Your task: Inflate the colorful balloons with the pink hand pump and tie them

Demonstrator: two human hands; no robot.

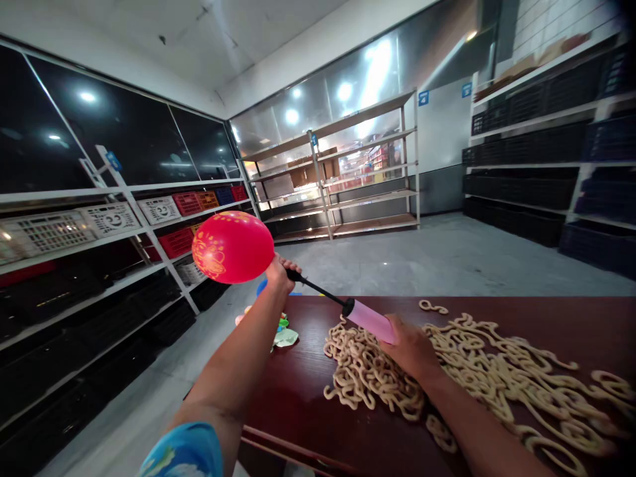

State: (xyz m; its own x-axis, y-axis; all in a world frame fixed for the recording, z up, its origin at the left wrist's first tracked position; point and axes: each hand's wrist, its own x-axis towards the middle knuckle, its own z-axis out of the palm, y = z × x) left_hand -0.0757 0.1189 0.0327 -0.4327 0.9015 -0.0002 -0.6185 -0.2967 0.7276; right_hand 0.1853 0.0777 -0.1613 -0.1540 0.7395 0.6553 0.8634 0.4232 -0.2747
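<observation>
My left hand (278,273) is closed round the neck of a red balloon (232,246) with yellow print, holding it on the black nozzle end of a hand pump. The balloon is inflated and hangs past the table's left edge. My right hand (410,344) grips the pink barrel of the pump (370,319), whose black rod (318,289) is drawn out toward the left hand. Under the right hand lies a heap of beige plastic chain links (497,371) on the dark red table (308,391).
Several flat balloons (283,331) lie at the table's far left corner. Shelving with white and red crates (173,212) lines the left wall. Bare wooden racks (358,185) stand ahead, and dark crates (536,165) fill shelves on the right. A grey concrete floor (437,258) lies between.
</observation>
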